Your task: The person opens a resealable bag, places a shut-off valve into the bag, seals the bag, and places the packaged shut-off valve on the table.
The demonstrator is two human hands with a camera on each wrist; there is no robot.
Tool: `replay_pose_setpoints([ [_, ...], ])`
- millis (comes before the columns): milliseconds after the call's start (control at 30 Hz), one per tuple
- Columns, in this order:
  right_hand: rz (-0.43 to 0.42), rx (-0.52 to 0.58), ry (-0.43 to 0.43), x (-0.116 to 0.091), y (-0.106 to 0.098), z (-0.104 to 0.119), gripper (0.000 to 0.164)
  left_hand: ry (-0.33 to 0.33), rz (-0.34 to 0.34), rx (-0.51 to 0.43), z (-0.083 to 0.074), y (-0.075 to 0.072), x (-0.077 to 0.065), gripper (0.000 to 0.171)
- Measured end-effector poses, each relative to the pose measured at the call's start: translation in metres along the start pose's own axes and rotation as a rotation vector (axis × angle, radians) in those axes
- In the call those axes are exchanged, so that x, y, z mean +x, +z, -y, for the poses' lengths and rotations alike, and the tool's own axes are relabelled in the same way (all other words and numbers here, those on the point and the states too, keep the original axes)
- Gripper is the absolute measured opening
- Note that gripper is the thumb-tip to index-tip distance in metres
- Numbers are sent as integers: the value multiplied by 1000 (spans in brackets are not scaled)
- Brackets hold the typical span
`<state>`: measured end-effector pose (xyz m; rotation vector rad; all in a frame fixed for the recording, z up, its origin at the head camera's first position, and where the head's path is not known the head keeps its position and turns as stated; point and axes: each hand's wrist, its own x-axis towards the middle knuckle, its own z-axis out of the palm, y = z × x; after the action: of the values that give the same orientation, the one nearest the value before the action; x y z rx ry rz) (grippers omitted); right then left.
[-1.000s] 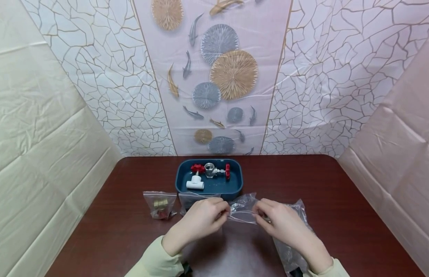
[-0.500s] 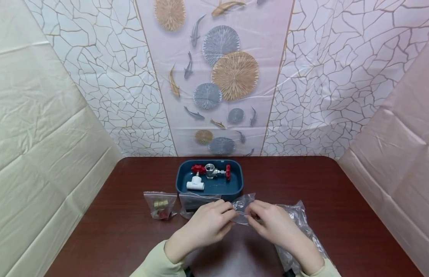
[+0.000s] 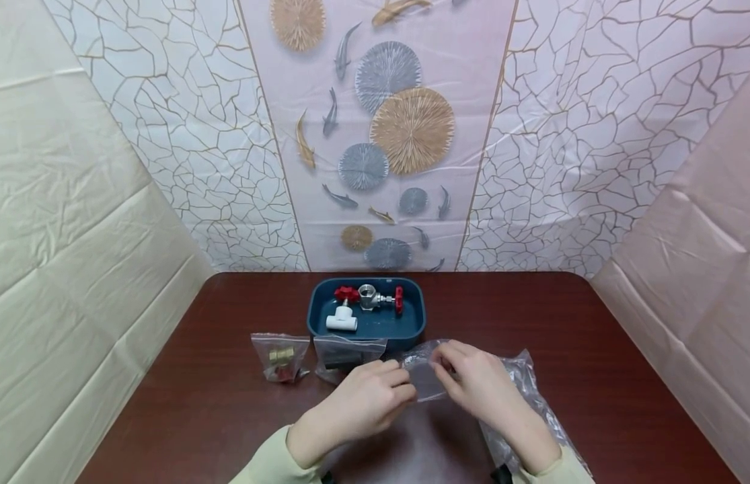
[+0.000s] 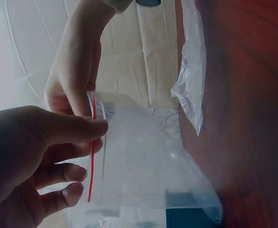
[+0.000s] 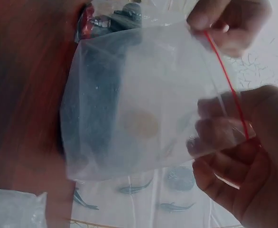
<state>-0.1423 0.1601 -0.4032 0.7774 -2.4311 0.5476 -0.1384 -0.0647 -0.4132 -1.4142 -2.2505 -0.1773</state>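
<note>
A clear zip-lock bag (image 3: 426, 383) with a red zip strip hangs between both hands over the table's middle. My left hand (image 3: 370, 398) pinches its top edge between thumb and fingers. At the other end of that edge, my right hand (image 3: 479, 380) grips the strip near a corner. The left wrist view has the bag (image 4: 139, 161) hanging slack from the strip, with nothing visible inside. Through the film in the right wrist view, some fingers of my right hand (image 5: 243, 156) show behind the bag's edge.
A blue tray (image 3: 381, 329) behind the hands holds a white tee valve (image 3: 342, 320) and a metal valve (image 3: 367, 298), both red-handled. Left stand a bag with brass and red parts (image 3: 282, 356) and another with a dark item (image 3: 341, 361). A crumpled plastic bag (image 3: 522, 376) lies right.
My hands have drawn closer together along the bag's top edge, the left shifting right and slightly toward me, the right shifting a little left. The tray and the other bags have not moved.
</note>
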Motion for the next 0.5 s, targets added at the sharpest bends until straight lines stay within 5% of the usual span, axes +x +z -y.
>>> replay_pose_setpoints([
  [200,-142,-16,120,11,-7,-2,12,73,27,81,-16,7,-2,5],
  [500,-136,30,183,14,-6,1,10,77,48,75,-23,8,-5,6],
])
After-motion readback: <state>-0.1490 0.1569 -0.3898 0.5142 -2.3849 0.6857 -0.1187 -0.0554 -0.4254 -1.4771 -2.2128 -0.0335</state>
